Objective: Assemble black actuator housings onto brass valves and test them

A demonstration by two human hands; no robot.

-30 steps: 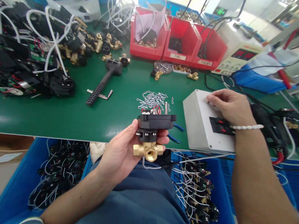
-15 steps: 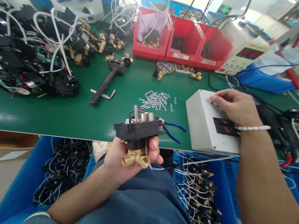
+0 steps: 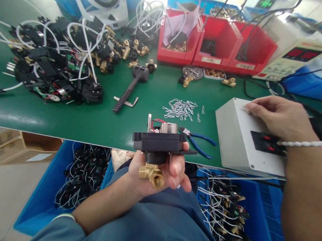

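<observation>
My left hand (image 3: 158, 173) is closed around a motorised brass valve (image 3: 164, 142), holding it upright over my lap at the bench edge. Its black housing carries a silver motor, a metal pin and red and black wires on top; the brass body with open ports hangs below. Thumb and finger of my right hand (image 3: 281, 115) pinch a small switch (image 3: 248, 109) on the sloping face of a grey control box (image 3: 236, 138); the fingers mostly hide it. Blue-handled cutters (image 3: 203, 140) lie between the valve and the box. Behind them is a heap of wire clips (image 3: 181, 109).
A black mallet (image 3: 132, 87) lies left of the clips. Motor units with white cables (image 3: 61, 70) crowd the left bench. Red bins (image 3: 177, 55) and a power supply (image 3: 299, 57) stand behind. Below the edge are blue crates (image 3: 37, 204) of similar units.
The view has shifted left, so bench items appear farther right. The valve has turned slightly in my left hand, its housing now more level. My right hand stays at the switch.
</observation>
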